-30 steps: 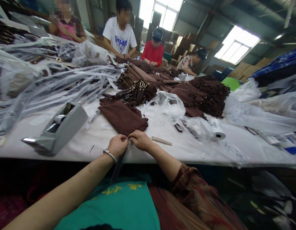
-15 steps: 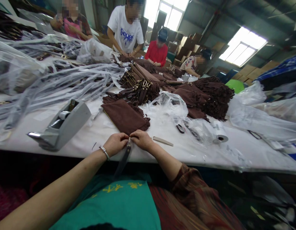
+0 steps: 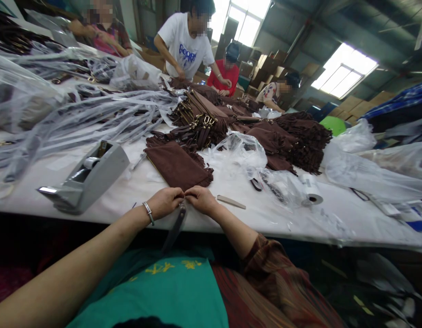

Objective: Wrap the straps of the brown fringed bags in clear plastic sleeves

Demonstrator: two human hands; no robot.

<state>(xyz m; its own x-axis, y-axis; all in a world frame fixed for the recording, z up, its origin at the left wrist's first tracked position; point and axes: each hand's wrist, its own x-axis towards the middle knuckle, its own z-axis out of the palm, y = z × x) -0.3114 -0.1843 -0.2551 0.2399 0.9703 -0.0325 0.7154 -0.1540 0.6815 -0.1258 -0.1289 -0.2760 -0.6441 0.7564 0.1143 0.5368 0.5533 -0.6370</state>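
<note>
My left hand (image 3: 166,202), with a bracelet at its wrist, pinches the top end of a dark strap (image 3: 177,224). Fingertip to fingertip with it, my right hand (image 3: 201,200) pinches at the same spot. Below the fingers the strap hangs over the table's front edge, its lower part in a plastic sleeve. What exactly lies between the fingertips is too small to tell. Just beyond my hands a brown fringed pouch (image 3: 179,165) lies flat on the white table (image 3: 136,182).
A grey tape dispenser (image 3: 86,180) stands at the left, near plastic-wrapped straps (image 3: 95,116). Right of my hands lie a flat beige strip (image 3: 231,202), crumpled plastic and a white roll (image 3: 311,189). Brown pouches (image 3: 275,136) are piled behind. Several people work across the table.
My hands stay together at nearly the same place, with the strap still hanging. Across the table, the person in the white shirt has shifted right and stretched an arm to the right.
</note>
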